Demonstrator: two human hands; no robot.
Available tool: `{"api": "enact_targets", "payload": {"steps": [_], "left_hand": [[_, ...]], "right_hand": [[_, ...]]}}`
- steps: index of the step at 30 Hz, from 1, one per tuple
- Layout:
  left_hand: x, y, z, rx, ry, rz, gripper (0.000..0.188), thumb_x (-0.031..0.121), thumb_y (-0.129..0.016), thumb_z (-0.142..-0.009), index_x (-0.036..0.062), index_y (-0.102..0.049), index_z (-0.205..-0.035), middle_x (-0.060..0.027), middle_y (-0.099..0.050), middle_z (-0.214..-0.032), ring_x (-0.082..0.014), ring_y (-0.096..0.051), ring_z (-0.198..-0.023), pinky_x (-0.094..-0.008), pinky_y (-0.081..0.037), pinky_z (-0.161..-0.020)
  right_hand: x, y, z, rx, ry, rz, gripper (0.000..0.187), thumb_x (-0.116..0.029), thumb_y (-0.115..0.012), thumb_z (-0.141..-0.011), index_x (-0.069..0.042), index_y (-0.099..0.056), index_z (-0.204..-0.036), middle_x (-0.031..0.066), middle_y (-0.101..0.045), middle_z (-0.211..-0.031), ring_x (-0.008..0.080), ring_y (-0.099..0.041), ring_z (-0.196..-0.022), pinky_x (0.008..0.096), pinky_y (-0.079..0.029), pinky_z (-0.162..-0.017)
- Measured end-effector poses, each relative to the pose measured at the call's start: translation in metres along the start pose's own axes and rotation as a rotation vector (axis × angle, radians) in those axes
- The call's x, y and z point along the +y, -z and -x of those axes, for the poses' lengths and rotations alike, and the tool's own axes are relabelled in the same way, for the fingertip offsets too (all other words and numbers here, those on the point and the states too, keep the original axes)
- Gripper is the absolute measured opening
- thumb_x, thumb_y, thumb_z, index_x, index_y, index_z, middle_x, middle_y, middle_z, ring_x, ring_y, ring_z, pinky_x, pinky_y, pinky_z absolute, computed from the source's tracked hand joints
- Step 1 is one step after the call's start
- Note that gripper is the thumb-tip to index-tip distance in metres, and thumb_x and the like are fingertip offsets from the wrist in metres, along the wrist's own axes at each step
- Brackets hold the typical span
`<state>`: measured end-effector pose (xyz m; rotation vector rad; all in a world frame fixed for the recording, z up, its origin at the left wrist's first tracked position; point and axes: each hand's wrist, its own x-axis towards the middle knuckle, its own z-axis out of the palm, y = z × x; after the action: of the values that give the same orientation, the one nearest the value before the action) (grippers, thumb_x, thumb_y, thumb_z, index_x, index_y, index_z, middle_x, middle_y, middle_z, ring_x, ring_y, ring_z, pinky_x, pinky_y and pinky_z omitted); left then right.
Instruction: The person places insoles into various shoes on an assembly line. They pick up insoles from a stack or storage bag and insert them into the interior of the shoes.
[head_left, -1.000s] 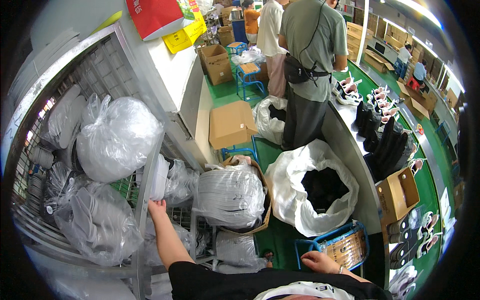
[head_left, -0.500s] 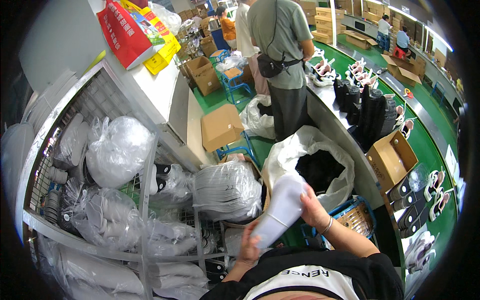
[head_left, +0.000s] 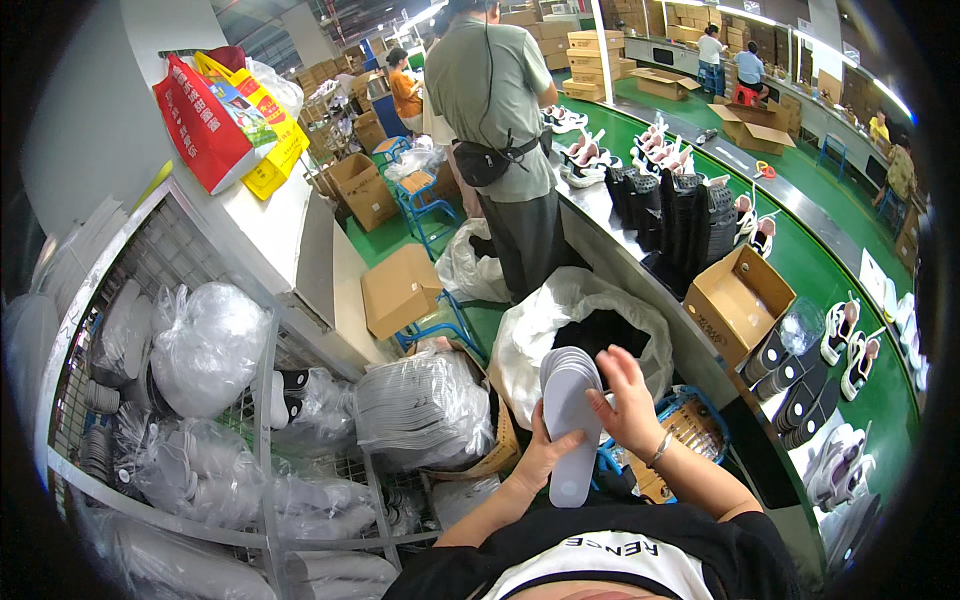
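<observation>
A stack of pale grey shoe insoles (head_left: 572, 440) is held nearly upright in front of my body, its upper ends fanned out in layers. My left hand (head_left: 545, 445) is closed round the stack's lower half, with the thumb across the front insole. At the stack's right side is my right hand (head_left: 632, 410), fingers spread and raised. Its thumb is close to the insole edge; whether it touches I cannot tell. Just beyond both hands stands a white sack (head_left: 520, 325) with dark contents.
A wire rack (head_left: 150, 505) with bagged insoles stands at my left. Bagged insoles (head_left: 425, 405) fill a box beside it. To my right, a green conveyor line (head_left: 800, 250) carries shoes, black soles (head_left: 682, 215) and an open carton (head_left: 740, 305). A person (head_left: 490, 120) stands ahead.
The insole stack has turned from slanted to nearly upright, its layers now visible. My right hand has let go and spread its fingers; my left has shifted its grip. The whole view has shifted.
</observation>
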<state>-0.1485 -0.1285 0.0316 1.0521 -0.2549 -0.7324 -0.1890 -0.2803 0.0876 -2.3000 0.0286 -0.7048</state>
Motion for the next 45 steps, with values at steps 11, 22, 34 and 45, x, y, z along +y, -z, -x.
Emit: {"api": "enact_targets", "payload": {"steps": [11, 22, 34, 45], "left_hand": [[0.000, 0.004, 0.008, 0.091, -0.055, -0.143, 0.091, 0.010, -0.063, -0.073, 0.0029, 0.008, -0.128, -0.0155, -0.027, -0.124, -0.0223, -0.033, -0.112, -0.0306, -0.033, -0.090], [0.009, 0.007, 0.016, 0.043, -0.002, -0.003, 0.052, 0.041, -0.034, -0.088, 0.0076, -0.020, -0.126, -0.0071, -0.039, -0.117, -0.0149, -0.041, -0.104, -0.0278, -0.036, -0.087], [-0.010, 0.006, 0.002, -0.245, 0.117, 0.044, 0.055, 0.037, -0.041, -0.085, 0.0068, -0.022, -0.127, -0.0077, -0.041, -0.117, -0.0156, -0.044, -0.104, -0.0273, -0.037, -0.086], [0.010, 0.042, 0.009, -0.026, -0.019, 0.293, 0.071, 0.034, -0.054, -0.080, 0.0065, -0.011, -0.129, -0.0114, -0.038, -0.118, -0.0193, -0.041, -0.106, -0.0319, -0.035, -0.088]], "right_hand": [[-0.026, -0.012, -0.002, -0.049, 0.261, 0.671, 0.042, -0.018, -0.055, -0.071, 0.004, -0.049, -0.106, 0.0154, -0.039, -0.120, 0.0254, -0.041, -0.103, 0.0358, -0.033, -0.081], [-0.031, -0.013, -0.006, -0.078, 0.330, 0.295, 0.026, -0.010, -0.057, -0.067, -0.004, -0.050, -0.091, 0.0084, -0.052, -0.089, 0.0237, -0.047, -0.080, 0.0341, -0.036, -0.068], [-0.032, 0.021, -0.012, -0.071, -0.091, -0.630, 0.012, -0.009, -0.049, -0.083, -0.005, -0.041, -0.091, -0.0011, -0.044, -0.077, 0.0061, -0.040, -0.070, 0.0190, -0.036, -0.065], [0.010, 0.071, -0.070, -0.215, -0.143, -1.022, 0.016, -0.014, -0.044, -0.082, -0.003, -0.051, -0.090, 0.0034, -0.051, -0.067, 0.0100, -0.049, -0.049, 0.0221, -0.040, -0.045]]}}
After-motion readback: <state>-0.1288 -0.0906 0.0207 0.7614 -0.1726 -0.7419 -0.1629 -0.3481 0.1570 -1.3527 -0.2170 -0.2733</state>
